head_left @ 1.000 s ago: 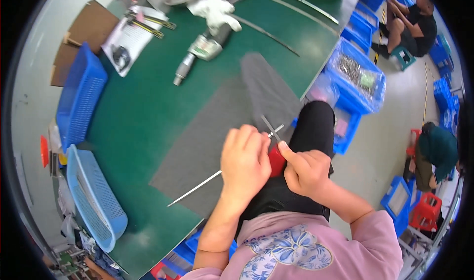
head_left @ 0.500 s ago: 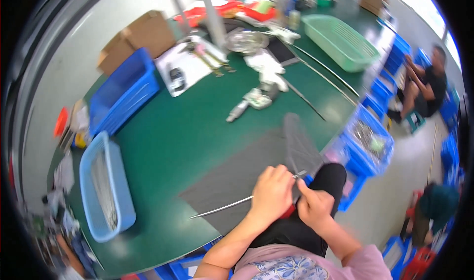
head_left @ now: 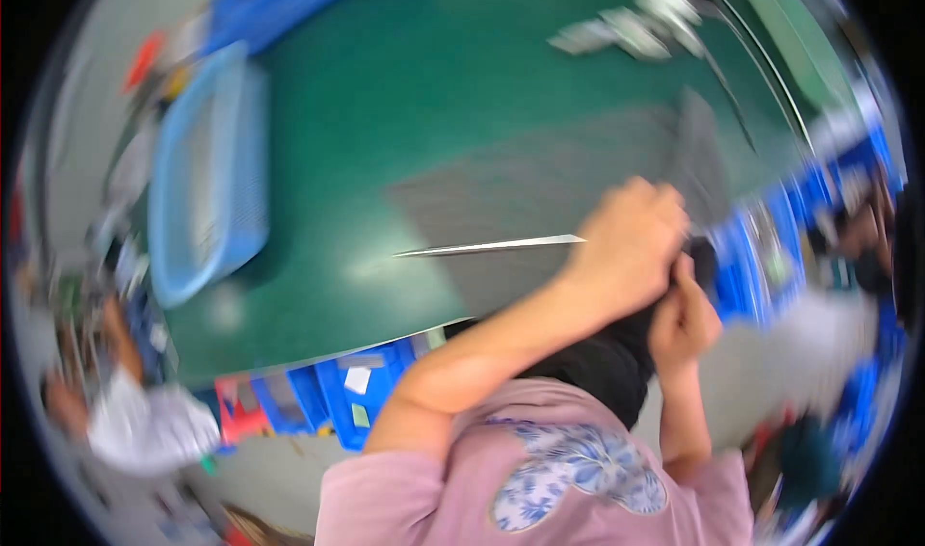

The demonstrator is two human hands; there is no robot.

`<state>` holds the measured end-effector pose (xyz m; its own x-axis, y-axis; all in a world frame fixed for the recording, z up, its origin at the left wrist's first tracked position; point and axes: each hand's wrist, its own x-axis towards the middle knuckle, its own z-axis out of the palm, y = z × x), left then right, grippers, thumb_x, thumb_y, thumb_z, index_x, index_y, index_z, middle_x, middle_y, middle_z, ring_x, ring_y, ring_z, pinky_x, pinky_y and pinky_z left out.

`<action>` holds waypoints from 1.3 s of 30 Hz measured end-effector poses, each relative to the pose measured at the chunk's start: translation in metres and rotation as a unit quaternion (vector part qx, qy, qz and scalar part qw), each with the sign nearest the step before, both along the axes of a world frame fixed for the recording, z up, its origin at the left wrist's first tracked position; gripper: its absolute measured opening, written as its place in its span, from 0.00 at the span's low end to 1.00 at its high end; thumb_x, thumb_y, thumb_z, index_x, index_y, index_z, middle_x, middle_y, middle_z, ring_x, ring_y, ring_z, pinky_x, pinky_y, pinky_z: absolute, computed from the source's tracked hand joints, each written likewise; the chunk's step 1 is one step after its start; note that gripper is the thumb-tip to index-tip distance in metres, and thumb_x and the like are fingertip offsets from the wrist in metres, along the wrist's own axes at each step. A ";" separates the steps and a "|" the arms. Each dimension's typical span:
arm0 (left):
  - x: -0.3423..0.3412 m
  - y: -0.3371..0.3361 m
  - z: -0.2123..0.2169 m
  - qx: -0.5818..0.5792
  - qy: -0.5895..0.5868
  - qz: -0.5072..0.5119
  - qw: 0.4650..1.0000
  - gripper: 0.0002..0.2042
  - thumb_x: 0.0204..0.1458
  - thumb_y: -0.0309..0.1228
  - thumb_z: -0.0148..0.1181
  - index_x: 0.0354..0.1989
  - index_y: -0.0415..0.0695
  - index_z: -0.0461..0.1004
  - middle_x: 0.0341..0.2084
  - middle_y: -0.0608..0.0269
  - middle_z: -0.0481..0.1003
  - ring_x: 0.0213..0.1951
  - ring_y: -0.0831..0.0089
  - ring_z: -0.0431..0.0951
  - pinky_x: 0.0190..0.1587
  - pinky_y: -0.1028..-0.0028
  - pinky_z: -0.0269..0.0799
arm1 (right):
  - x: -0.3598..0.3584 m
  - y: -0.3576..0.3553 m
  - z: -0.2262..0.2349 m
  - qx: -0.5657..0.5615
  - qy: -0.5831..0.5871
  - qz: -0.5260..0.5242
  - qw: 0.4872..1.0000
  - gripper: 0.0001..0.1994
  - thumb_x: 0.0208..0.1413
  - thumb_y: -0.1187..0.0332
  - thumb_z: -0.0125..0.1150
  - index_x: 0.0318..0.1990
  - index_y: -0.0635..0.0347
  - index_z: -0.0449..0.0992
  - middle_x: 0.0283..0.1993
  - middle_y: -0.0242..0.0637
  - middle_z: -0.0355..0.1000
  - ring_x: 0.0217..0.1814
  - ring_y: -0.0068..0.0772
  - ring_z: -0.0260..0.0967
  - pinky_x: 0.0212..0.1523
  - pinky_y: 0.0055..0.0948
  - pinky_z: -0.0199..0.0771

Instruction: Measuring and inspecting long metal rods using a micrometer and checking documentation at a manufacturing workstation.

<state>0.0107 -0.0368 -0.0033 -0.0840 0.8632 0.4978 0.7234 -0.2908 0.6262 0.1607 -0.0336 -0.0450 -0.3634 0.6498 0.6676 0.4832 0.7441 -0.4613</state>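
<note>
My left hand (head_left: pixel 631 242) is closed around a thin, shiny metal rod (head_left: pixel 491 247), whose tapering free end points left over the table. Close beside it, my right hand (head_left: pixel 684 319) is also closed, thumb up against the fingers, near the rod's right-hand end. What the right fingers grip is hidden and blurred. Beneath the rod a dark grey cloth (head_left: pixel 540 175) lies on the green table (head_left: pixel 337 141), with a folded part at its right.
A light-blue basket (head_left: pixel 164 209) of thin pale pieces stands at left. White cloth (head_left: pixel 665 1) and long rods (head_left: pixel 771 64) lie at far right. Blue bins (head_left: pixel 361 387) sit below the near edge. A person in white (head_left: pixel 154 430) is at lower left.
The view has swung, so the table and its things appear shifted and turned. Both hands now appear higher and farther right, still close together, with the rod in the left one.
</note>
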 end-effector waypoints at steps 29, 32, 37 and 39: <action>0.003 0.012 0.000 -0.022 0.034 -0.030 0.999 0.06 0.37 0.17 0.59 0.22 0.39 0.69 0.22 0.61 0.66 0.24 0.63 0.64 0.26 0.69 0.61 | 0.008 0.007 0.036 -0.005 -0.153 -0.055 0.987 0.20 0.31 0.72 0.59 0.40 0.58 0.76 0.11 0.24 0.55 0.10 0.22 0.55 0.13 0.24 0.52; 0.004 0.010 0.001 -0.027 0.032 -0.031 0.999 0.06 0.37 0.17 0.59 0.22 0.39 0.69 0.22 0.61 0.66 0.24 0.63 0.64 0.26 0.69 0.61 | 0.015 0.000 0.032 -0.022 -0.144 -0.046 0.988 0.21 0.29 0.73 0.59 0.40 0.58 0.76 0.10 0.23 0.54 0.09 0.22 0.54 0.12 0.23 0.51; 0.004 0.010 0.000 -0.027 0.036 -0.032 0.998 0.06 0.37 0.17 0.59 0.22 0.39 0.68 0.22 0.61 0.66 0.24 0.63 0.64 0.26 0.69 0.61 | 0.006 0.008 0.026 -0.011 -0.106 -0.053 0.993 0.22 0.26 0.75 0.56 0.38 0.59 0.77 0.10 0.24 0.54 0.09 0.22 0.54 0.12 0.24 0.51; 0.002 0.013 -0.001 -0.027 0.029 -0.028 0.999 0.06 0.37 0.17 0.59 0.22 0.40 0.68 0.23 0.61 0.66 0.24 0.63 0.64 0.26 0.69 0.61 | 0.014 -0.002 0.027 -0.038 -0.141 -0.054 0.988 0.19 0.31 0.73 0.58 0.39 0.57 0.76 0.10 0.25 0.55 0.10 0.23 0.55 0.12 0.24 0.52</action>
